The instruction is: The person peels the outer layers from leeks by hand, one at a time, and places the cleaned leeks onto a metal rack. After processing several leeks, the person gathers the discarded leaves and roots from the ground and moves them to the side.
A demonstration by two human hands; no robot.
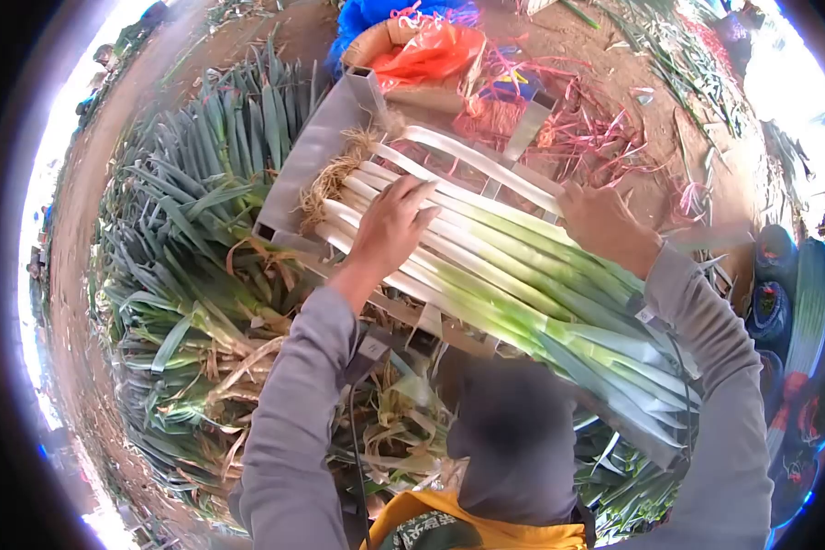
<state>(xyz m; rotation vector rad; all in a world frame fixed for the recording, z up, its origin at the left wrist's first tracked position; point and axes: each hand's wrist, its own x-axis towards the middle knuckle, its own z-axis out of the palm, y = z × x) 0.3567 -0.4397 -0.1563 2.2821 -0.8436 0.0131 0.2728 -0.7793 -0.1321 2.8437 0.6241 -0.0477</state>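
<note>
Several leeks (486,247) lie side by side on a grey metal frame (316,151), their rooted white ends to the upper left and green leaves to the lower right. My left hand (392,227) rests on the white stalks near the roots, fingers apart and laid across them. At the upper side of the bundle, my right hand (610,227) has its fingers closed around a single leek (477,165). That leek's white stalk arches slightly apart from the others. The fingertips of my right hand are partly hidden.
A large pile of leeks (202,211) lies at the left. Beyond the frame are a cardboard box (376,44) with an orange plastic bag (431,53), a blue bag (362,18) and tangled pink strings (577,119). Bundled leeks (808,302) stand at the far right.
</note>
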